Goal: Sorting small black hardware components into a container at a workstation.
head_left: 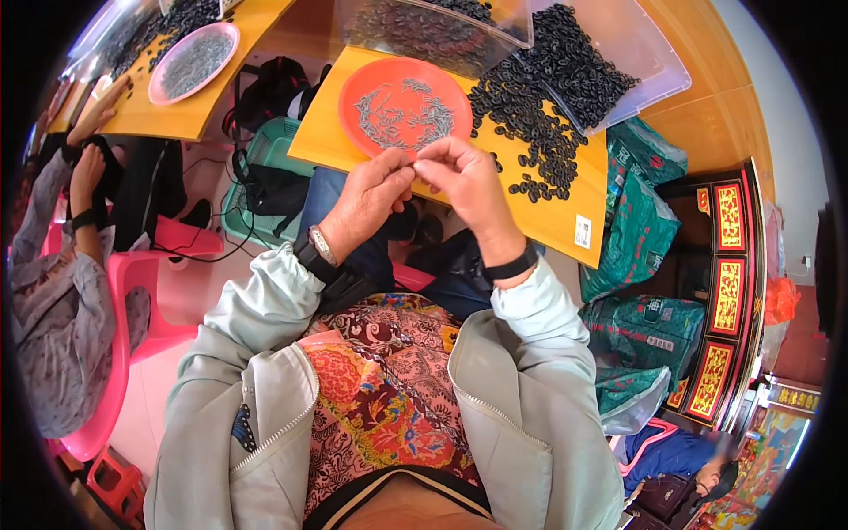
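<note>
My left hand and my right hand meet fingertip to fingertip just below an orange plate that holds a thin heap of small grey metal pins. Both hands pinch something tiny between thumb and forefinger; it is too small to make out. The plate rests on a yellow board. To its right a pile of small black rings spreads over the board and spills from a clear plastic bin.
A second clear bin of dark parts stands behind the plate. At left another person sits on a pink chair at a second yellow board with a pink plate of pins. Green sacks and a dark cabinet are at right.
</note>
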A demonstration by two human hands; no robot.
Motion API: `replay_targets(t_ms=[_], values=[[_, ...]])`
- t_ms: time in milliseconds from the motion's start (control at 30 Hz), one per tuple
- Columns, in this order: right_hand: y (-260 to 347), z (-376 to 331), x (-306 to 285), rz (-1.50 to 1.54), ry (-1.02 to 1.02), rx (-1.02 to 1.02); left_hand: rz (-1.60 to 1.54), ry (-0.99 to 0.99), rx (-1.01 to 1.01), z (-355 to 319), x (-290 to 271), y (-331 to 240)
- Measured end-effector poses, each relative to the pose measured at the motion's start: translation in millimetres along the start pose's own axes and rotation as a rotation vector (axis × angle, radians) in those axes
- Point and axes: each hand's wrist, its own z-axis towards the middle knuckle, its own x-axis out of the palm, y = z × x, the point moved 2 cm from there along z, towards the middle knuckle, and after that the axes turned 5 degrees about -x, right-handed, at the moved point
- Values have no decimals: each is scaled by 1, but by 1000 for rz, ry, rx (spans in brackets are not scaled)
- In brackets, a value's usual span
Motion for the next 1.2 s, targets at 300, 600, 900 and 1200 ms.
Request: replay_targets(t_ms=[300, 600, 900, 1200], values=[[-10, -7, -1, 30, 53, 97, -9, -40, -17, 2, -3, 11], [8, 13, 3, -74, 149, 38, -40, -104, 32, -3, -8, 1], [-8, 110, -31, -1003, 208, -151, 40, -188, 104, 0, -10, -1], [-17, 123, -15, -1202, 297, -129, 193, -184, 238, -1, -7, -2]])
